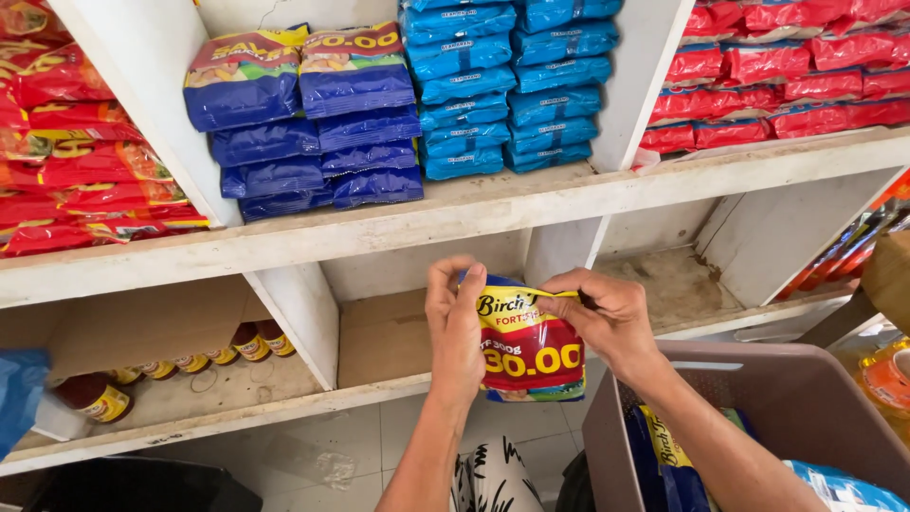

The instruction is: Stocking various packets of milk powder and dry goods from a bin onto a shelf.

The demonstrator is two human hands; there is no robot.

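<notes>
— What do we have on the far left?

— We see red snack packets (71,161) piled in the upper left compartment of the white shelf (493,204). Below them, on the lower shelf board, a row of dark bottles with yellow labels (204,356) lies on its side, with one larger bottle (95,396) nearer to us.

— And moving right?

— Dark blue pouches (313,142) stand stacked in two columns, and just beside them lighter blue packets (512,85) in two more columns. Farther right we find another compartment of red packets (787,81).

— Where are our hands?

— In the middle, in front of the empty lower compartment. Our left hand (453,332) has its grip closed on the left edge of a red and yellow pouch (529,346), fingers curled over its top corner. Our right hand (611,318) pinches the pouch's top right corner, so the grip there is also clenched on it. We hold the pouch upright in the air, between both hands, clear of the shelf boards.

— What sits to the right of that?

— A grey-brown plastic crate (806,398) lies near us at the lower right, under our right forearm. Inside it we see more pouches (668,450), blue with yellow, and a light blue packet (839,488) at the near edge. At the far right edge an orange packet (886,374) shows, partly cut off.
</notes>
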